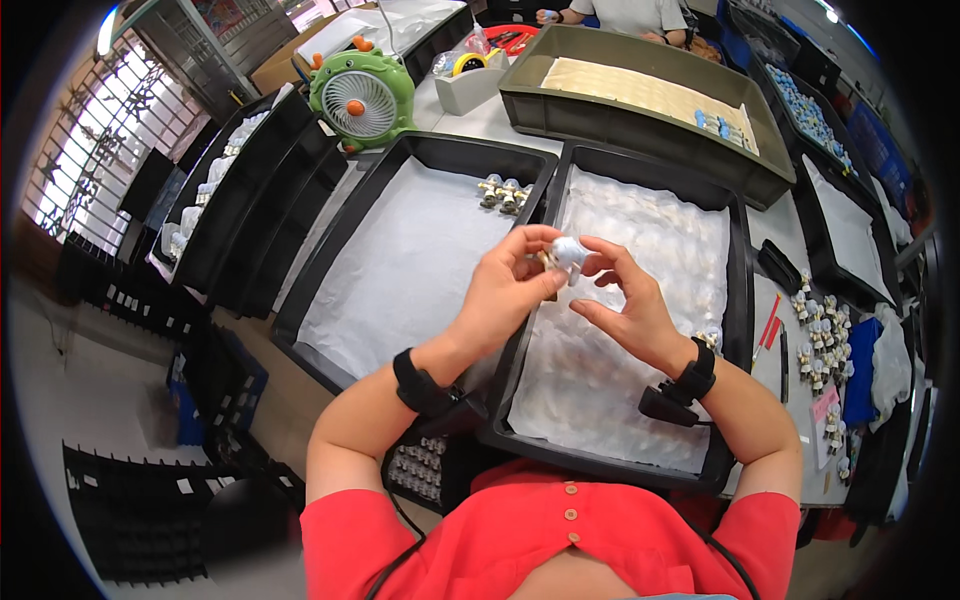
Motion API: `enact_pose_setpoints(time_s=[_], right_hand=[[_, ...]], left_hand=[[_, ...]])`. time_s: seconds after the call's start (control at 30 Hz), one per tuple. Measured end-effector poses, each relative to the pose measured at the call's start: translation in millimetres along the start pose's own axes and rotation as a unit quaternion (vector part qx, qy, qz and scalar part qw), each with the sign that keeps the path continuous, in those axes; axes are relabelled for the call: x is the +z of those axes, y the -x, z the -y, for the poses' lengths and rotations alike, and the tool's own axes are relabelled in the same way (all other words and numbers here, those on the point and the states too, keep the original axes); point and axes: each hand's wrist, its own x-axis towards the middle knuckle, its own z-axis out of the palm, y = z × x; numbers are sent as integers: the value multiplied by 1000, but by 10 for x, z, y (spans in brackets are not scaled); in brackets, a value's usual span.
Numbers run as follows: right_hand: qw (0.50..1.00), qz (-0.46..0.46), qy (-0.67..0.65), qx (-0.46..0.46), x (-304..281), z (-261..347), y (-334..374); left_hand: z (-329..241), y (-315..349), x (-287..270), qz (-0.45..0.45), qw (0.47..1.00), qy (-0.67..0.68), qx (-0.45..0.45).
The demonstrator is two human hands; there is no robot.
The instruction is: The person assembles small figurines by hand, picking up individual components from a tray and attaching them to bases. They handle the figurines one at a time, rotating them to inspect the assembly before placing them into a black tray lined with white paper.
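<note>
A small figurine (569, 254) with a rounded, pale blue-white top is pinched between the thumb and fingers of my left hand (512, 288). My right hand (630, 308) is beside it, thumb and fingers apart; whether a fingertip touches the figurine I cannot tell. Both hands are above the neighbouring walls of two black trays. In the left tray (330, 262), several similar figurines (505, 194) stand on white paper at the far right corner. The right tray (742, 300) is lined with rumpled translucent sheeting, with a few figurine parts (708, 340) by its right wall.
A green fan (360, 95) stands at the back left, beside stacked black trays (255, 210). An olive bin (640, 130) sits behind the trays. On the right are several figurines (823, 335), red pens (769, 325) and a blue cloth (860, 370). Another person (630, 15) sits across the table.
</note>
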Motion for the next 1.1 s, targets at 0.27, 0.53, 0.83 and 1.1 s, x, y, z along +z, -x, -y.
enact_pose_setpoints(time_s=[0.27, 0.53, 0.83, 1.1], right_hand=[[998, -52, -2, 37, -76, -22, -73], [990, -133, -5, 45, -252, -142, -158], [982, 11, 146, 121, -813, 80, -171], [743, 412, 458, 263, -1101, -120, 356]], left_hand=[[49, -1158, -1295, -174, 961, -214, -16], [992, -1865, -1978, -308, 852, -420, -52], [1301, -1995, -2160, -220, 895, -385, -40], [617, -1697, -1498, -170, 879, -445, 32]])
